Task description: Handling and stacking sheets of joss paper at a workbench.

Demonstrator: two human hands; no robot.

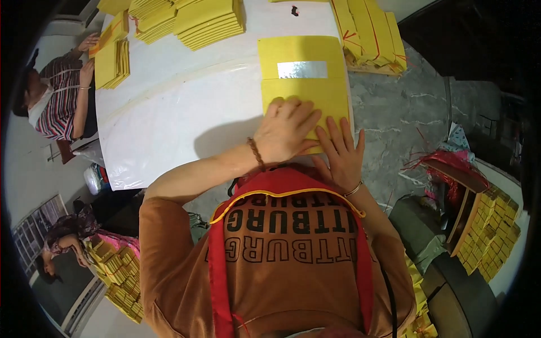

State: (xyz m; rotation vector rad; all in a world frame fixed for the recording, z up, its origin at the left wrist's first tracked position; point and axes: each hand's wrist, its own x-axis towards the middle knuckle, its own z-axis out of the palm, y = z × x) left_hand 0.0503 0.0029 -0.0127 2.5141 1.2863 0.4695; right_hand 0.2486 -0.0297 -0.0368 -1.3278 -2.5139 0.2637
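Note:
A yellow paper sheet [304, 50] lies on the white-covered table in front of me, near its right edge. A shiny silver rectangle [302, 70] sits on its upper half, and a straight crease or edge runs across just below it. My left hand [286, 128] rests on the lower part of the sheet, fingers extended over the paper and pressing nothing between them. Beside it, my right hand [342, 153] lies with fingers spread at the sheet's lower right corner. The paper beneath both hands is hidden, so I cannot tell whether it is one sheet or several.
Stacks of yellow paper [208, 22] stand at the table's far left, and bundles tied with red string [372, 34] at the far right. A person in a striped top [62, 96] works at the left edge. More yellow bundles [490, 231] are piled at the right.

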